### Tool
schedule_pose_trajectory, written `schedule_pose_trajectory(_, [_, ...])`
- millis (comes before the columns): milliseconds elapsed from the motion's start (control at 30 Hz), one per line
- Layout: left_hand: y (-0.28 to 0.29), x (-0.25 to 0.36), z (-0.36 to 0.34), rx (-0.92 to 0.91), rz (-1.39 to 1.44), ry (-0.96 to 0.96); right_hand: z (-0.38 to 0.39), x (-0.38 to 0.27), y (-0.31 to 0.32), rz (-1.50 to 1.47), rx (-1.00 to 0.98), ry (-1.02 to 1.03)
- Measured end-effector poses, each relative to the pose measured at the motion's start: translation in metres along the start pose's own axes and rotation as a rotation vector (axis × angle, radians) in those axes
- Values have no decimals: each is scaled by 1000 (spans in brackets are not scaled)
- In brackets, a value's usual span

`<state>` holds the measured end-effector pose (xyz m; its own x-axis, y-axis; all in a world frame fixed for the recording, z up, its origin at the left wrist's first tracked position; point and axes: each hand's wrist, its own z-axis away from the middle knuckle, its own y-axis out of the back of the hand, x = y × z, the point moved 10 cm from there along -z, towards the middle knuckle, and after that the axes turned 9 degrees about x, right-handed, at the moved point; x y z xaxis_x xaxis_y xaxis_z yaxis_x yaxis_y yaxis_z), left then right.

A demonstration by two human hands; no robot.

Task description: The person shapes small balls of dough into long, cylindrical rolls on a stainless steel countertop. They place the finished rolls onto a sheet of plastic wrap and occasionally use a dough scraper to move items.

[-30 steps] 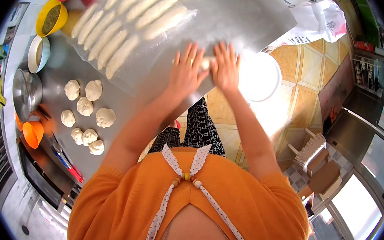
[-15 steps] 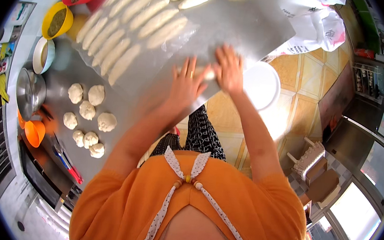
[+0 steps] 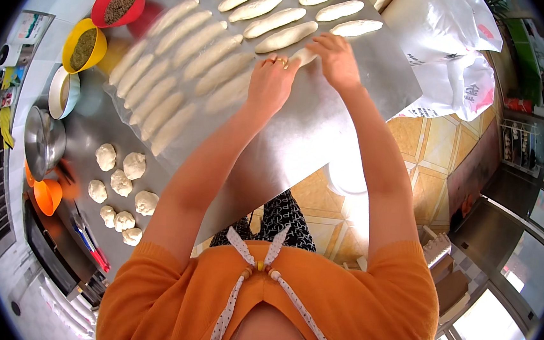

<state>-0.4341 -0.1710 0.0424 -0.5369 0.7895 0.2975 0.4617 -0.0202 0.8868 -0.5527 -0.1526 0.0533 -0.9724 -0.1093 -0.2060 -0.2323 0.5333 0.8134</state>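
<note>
A short log of dough (image 3: 304,57) spans the gap between my hands, just over the steel table. My left hand (image 3: 271,83), with a ring on one finger, has its curled fingers closed on the left end. At the other end, my right hand (image 3: 337,61) pinches the dough with bent fingers. Just beyond are rows of uncovered dough logs (image 3: 285,37), the nearest almost touching my fingers. To the left, more dough logs (image 3: 156,99) lie under clear plastic film. Several round dough balls (image 3: 121,183) rest farther left, beside my left forearm.
Along the left edge stand a red bowl (image 3: 134,15) and a yellow bowl (image 3: 100,54) of ground seasoning, a white bowl (image 3: 72,93), a metal bowl (image 3: 54,142) and an orange bowl (image 3: 47,197). White sacks (image 3: 463,89) stand past the table's right corner. A white round lid or bucket (image 3: 348,173) is below the edge.
Both hands have moved from the table's near edge, where they lay flat over the dough, farther out to the uncovered rows. The dough log has come along, now gripped at its ends.
</note>
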Motion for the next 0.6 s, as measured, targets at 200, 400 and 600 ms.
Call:
schedule_pose_trajectory(200, [59, -30, 80, -18, -32, 107, 37, 53, 19, -22, 37, -402])
schedule_pose_trajectory(400, [100, -86, 291, -287, -173, 222, 133, -6, 3, 269, -231, -551])
schedule_pose_trajectory(600, [175, -113, 353, -83, -244, 285, 168, -267, -39, 65, -373, -343])
